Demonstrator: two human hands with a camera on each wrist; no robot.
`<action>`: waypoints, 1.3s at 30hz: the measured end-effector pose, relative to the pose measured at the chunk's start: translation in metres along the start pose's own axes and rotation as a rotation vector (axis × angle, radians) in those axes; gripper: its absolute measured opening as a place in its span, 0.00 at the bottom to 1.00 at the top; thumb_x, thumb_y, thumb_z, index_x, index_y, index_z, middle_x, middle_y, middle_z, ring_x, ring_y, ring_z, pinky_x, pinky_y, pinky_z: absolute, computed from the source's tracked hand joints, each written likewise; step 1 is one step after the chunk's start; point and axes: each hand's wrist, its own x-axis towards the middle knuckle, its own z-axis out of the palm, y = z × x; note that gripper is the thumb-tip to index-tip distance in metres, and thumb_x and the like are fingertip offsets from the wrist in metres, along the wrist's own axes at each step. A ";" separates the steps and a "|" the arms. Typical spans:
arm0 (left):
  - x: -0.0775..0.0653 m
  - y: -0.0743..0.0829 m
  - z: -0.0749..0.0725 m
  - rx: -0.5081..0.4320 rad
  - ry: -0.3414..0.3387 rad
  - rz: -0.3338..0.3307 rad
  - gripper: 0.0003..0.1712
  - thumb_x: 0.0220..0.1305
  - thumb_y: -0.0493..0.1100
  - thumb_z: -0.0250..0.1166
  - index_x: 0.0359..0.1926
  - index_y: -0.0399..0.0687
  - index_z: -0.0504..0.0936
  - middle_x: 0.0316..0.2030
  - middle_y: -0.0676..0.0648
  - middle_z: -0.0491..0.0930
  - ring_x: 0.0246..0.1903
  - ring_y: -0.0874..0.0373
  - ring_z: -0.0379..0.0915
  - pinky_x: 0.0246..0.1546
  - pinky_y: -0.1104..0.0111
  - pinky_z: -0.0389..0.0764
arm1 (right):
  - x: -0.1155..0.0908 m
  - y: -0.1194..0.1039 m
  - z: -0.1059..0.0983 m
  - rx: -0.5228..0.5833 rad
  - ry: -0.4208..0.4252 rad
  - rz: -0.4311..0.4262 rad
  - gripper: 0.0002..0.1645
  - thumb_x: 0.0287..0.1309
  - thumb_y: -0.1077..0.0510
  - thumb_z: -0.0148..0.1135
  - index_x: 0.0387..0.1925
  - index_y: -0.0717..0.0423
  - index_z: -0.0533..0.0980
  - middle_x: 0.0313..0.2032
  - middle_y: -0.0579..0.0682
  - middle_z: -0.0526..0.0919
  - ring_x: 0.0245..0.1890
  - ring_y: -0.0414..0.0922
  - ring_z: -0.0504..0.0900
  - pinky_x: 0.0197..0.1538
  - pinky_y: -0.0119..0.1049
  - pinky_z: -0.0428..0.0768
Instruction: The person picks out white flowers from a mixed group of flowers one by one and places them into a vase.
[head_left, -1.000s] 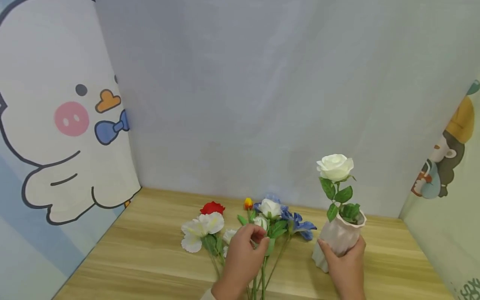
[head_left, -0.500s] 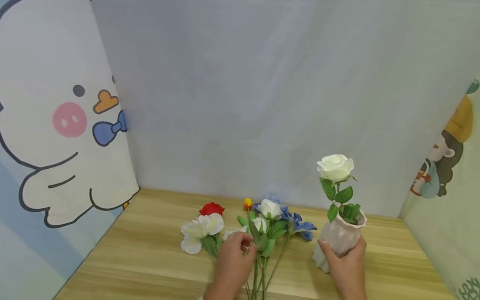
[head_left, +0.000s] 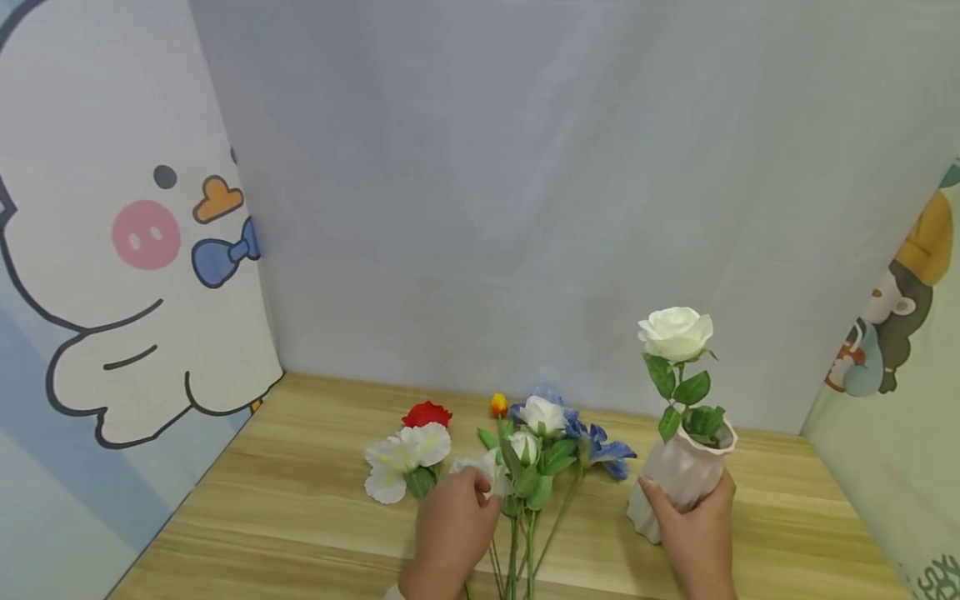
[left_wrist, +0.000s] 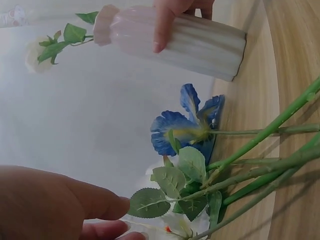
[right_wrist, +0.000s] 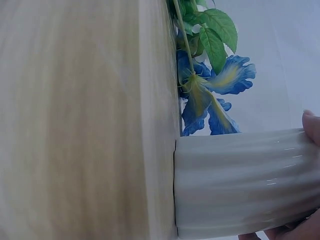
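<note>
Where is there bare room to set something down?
Bare table lies between the left wall and white ruffled flower, and between the right hand and right wall. A narrow gap separates the blue flower from the vase. Blooms and stems crowd beside the left hand.

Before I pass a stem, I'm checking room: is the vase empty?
No: the vase holds a white rose, green leaves showing at its mouth, the bloom above; deeper inside is hidden.
</note>
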 end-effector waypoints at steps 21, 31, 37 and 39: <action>-0.006 -0.008 0.009 0.158 -0.236 -0.066 0.21 0.53 0.54 0.67 0.12 0.49 0.74 0.15 0.51 0.71 0.14 0.57 0.66 0.14 0.61 0.68 | 0.001 -0.001 0.000 -0.003 -0.011 0.010 0.64 0.43 0.40 0.72 0.69 0.54 0.42 0.57 0.63 0.61 0.55 0.59 0.65 0.53 0.60 0.66; -0.004 -0.017 0.017 -0.023 -0.321 -0.076 0.22 0.49 0.41 0.63 0.06 0.52 0.63 0.06 0.56 0.54 0.08 0.60 0.53 0.10 0.68 0.58 | 0.001 -0.001 0.001 -0.017 -0.006 0.004 0.65 0.43 0.39 0.72 0.70 0.54 0.40 0.58 0.63 0.61 0.55 0.60 0.65 0.53 0.61 0.66; 0.003 -0.028 0.025 -0.080 -0.347 -0.068 0.24 0.47 0.36 0.59 0.05 0.56 0.57 0.05 0.60 0.46 0.09 0.63 0.42 0.11 0.70 0.49 | 0.000 -0.002 0.000 -0.019 -0.001 0.002 0.65 0.43 0.39 0.72 0.70 0.54 0.41 0.57 0.63 0.61 0.55 0.60 0.65 0.53 0.61 0.66; 0.005 -0.030 0.027 -0.110 -0.354 -0.074 0.23 0.46 0.36 0.59 0.05 0.56 0.58 0.05 0.59 0.47 0.09 0.62 0.41 0.11 0.70 0.49 | 0.000 -0.002 0.000 -0.016 0.000 0.001 0.65 0.43 0.39 0.72 0.69 0.54 0.41 0.57 0.63 0.61 0.54 0.59 0.65 0.52 0.60 0.66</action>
